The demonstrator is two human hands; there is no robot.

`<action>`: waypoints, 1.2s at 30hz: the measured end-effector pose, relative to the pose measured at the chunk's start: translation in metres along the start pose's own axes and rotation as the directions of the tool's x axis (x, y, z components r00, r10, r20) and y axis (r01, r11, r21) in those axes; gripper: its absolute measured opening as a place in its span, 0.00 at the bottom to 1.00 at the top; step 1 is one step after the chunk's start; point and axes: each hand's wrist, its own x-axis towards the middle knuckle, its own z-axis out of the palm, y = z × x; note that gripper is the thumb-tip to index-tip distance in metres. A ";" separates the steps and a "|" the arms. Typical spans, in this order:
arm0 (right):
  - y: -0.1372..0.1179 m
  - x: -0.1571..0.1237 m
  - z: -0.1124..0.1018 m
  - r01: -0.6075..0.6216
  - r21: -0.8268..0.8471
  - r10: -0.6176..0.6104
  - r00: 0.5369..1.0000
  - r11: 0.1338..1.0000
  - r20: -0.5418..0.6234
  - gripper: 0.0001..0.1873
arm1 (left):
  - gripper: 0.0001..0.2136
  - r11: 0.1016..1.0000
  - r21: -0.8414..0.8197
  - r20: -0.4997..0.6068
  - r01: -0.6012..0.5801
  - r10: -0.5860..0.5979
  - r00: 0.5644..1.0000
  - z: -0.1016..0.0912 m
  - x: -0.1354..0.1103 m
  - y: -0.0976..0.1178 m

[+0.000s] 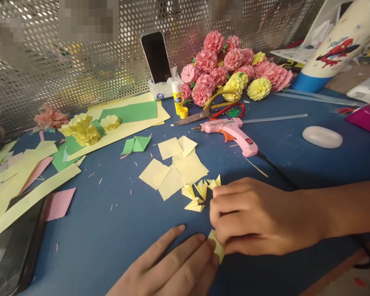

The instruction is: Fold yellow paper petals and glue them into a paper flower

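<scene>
A small yellow paper piece (pixel 217 248) lies at the lower centre of the frame, between the left hand (pixel 175 263) and the right hand (pixel 253 218); the right grip is curled closed over one edge of it, its fingertips out of sight; the left fingers lie extended, one set apart from the rest, and those nearest the paper touch its other edge; the left thumb is hidden, so I cannot tell whether that grip pinches or only presses.

The paper looks very light, thin and pliable, likely to take a crease readily and to tear or crumple if pulled hard; it seems best held by its edges, flat against the blue surface (pixel 95 246).

Just above the hands, near the centre, lie folded yellow paper pieces (pixel 201 189) and flat yellow paper squares (pixel 191 166), some overlapping; higher up rests a pink hot glue gun (pixel 225 127).

As for writing, the glue stick (pixel 178 100) at the upper centre has a yellow label with what looks like "21", its brand too small to read; the bottle (pixel 356 26) at the upper right bears a Spider-Man figure and blurred lettering; the tissue pack (pixel 156 90) below the smartphone (pixel 156 57) shows a blue, unreadable emblem.
</scene>
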 end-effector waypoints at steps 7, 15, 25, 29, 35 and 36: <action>0.003 0.003 -0.002 0.034 0.007 -0.035 0.999 0.999 0.027 0.11 | 0.16 0.995 -0.026 -0.054 0.097 -0.099 0.994 0.001 -0.006 0.008; 0.001 -0.004 -0.008 0.265 -0.305 -0.285 0.958 0.915 -0.022 0.11 | 0.18 0.993 -0.026 -0.066 0.119 -0.121 0.991 0.003 -0.003 0.005; 0.000 -0.004 -0.011 0.292 -0.356 -0.309 0.951 0.888 0.009 0.09 | 0.15 0.986 -0.059 -0.151 0.158 -0.165 0.975 0.010 0.000 0.006; 0.000 -0.005 -0.011 0.283 -0.365 -0.301 0.954 0.887 0.010 0.12 | 0.14 0.982 -0.049 -0.107 0.184 -0.188 0.976 0.006 0.002 0.007; 0.000 -0.005 -0.010 0.279 -0.340 -0.295 0.956 0.898 0.006 0.12 | 0.15 0.986 -0.034 -0.081 0.165 -0.168 0.983 0.004 0.001 0.009; 0.000 -0.005 -0.010 0.278 -0.339 -0.294 0.956 0.899 0.004 0.12 | 0.15 0.985 -0.034 -0.080 0.167 -0.169 0.982 0.005 0.001 0.009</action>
